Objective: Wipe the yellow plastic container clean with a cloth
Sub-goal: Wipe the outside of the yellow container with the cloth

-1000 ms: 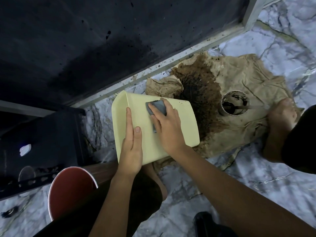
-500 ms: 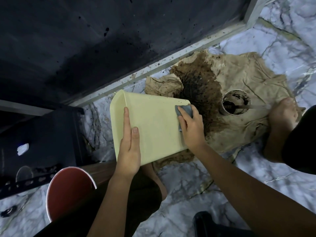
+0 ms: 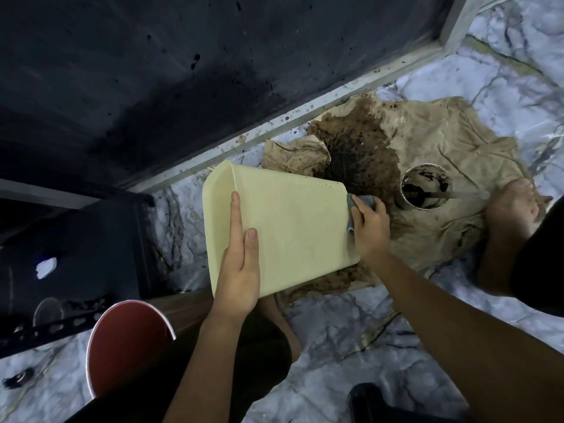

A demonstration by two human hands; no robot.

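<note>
A red bucket (image 3: 128,340) stands at lower left on the marble floor (image 3: 329,337). My left hand (image 3: 239,270) lies flat on the yellow plastic container (image 3: 290,230), fingers (image 3: 236,218) straight, steadying it as it tilts on its side above the floor. At the container's right edge, my right hand (image 3: 370,232) presses a grey cloth (image 3: 354,209), fingers curled around it. Beyond, a stained brown rag (image 3: 427,148) spreads on the floor, bearing a small pot of dark paste (image 3: 425,190).
</note>
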